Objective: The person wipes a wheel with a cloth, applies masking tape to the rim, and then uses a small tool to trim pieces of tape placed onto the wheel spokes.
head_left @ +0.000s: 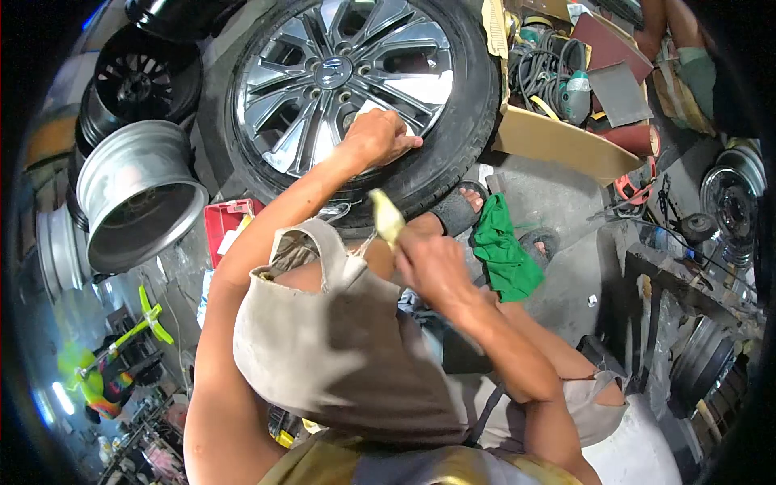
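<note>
Alloy wheel point(332, 73) in its tyre point(473, 129), lying on the concrete floor point(558, 198), just left of the cardboard box point(558, 153); no floor edge visible near it to place it by. Left hand point(380, 137) rests on the near right part of the wheel face, inside the tyre's inner edge, fingers bent over a pale piece point(369, 107), cloth or paper, mostly covered; can't tell if it's pinched or just pressed down. Right hand point(436, 263) closed around a yellowish piece point(388, 218), sticking out past the fingers on the tyre's near side; exact type unclear. Step looks like hand work on the wheel face, my read. To do it well: press the left fingers flat, with even, light force, follow each spoke lengthwise, ease off at the spoke edges and around the lug holes, and steady the wheel so it doesn't rock. Best to hold the yellowish piece clear of the shiny faces until wanted, since a hard edge, if it has one, could mark them. Orientation: wheel is face up, centre cap towards the camera, axle line roughly upright; round, so no long axis across its face. Yellowish piece does have one: runs from the right hand forward and slightly left, free tip pointing at the wheel; contact with the tyre can't be judged.
</note>
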A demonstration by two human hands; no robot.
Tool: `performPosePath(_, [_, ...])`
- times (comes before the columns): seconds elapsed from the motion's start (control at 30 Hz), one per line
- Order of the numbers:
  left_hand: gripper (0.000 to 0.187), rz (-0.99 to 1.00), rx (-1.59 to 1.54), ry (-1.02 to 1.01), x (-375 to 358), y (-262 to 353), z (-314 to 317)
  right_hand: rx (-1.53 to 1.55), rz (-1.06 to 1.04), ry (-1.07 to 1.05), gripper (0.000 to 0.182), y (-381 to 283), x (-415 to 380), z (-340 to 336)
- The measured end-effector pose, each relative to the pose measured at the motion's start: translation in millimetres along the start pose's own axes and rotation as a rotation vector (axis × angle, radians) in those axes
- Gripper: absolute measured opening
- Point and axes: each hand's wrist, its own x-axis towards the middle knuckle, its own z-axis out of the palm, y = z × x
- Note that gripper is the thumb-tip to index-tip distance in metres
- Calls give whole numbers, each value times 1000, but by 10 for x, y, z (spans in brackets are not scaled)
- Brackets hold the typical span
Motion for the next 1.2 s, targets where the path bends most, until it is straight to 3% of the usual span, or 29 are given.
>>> performPosePath(0.13, [56,-32,-13,-124,50,-6,-103,34,103,-7,14,328,45,-532])
performPosePath(0.23, [52,-115,-210,-393,-112,-28,-242,100,139,-34,21,503,15,-677])
performPosePath(0.33, [51,-109,-421,-258,-389,-155,-166,152,157,-98,25,565,62,-694])
performPosePath(0.37, [51,-123,-425,-261,-474,-174,-135,241,154,-77,25,549,94,-682])
performPosePath(0.47, [54,-330,-938,-272,-659,-190,-58,367,122,-29,23,491,181,-681])
performPosePath(0.53, [57,-336,-955,-338,-731,-228,-91,496,143,19,21,488,200,-657])
performPosePath(0.6, [53,-279,-1091,-355,-799,-217,-121,528,131,23,20,522,223,-616])
performPosePath(0.63, [36,-296,-1182,-350,-796,-149,-133,550,118,30,19,531,225,-603])
performPosePath(0.77, [16,-294,-1379,-250,-785,-115,-36,575,178,-30,22,492,206,-524])
performPosePath(0.9, [15,-327,-1298,-33,-809,-102,-2,608,234,55,32,471,200,-262])
performPosePath(0.93, [16,-333,-1241,15,-805,-141,12,625,228,129,42,408,219,-243])
performPosePath(0.97, [17,-366,-1179,65,-791,-169,-5,538,166,64,65,351,223,-292])
performPosePath(1.07, [21,-457,-1057,153,-733,-276,-38,423,107,200,74,187,260,-219])
performPosePath(1.1, [21,-413,-1006,184,-699,-311,-26,351,-13,371,70,175,313,-127])
performPosePath(1.2, [22,-376,-823,262,-637,-378,23,187,38,267,61,150,318,-175])
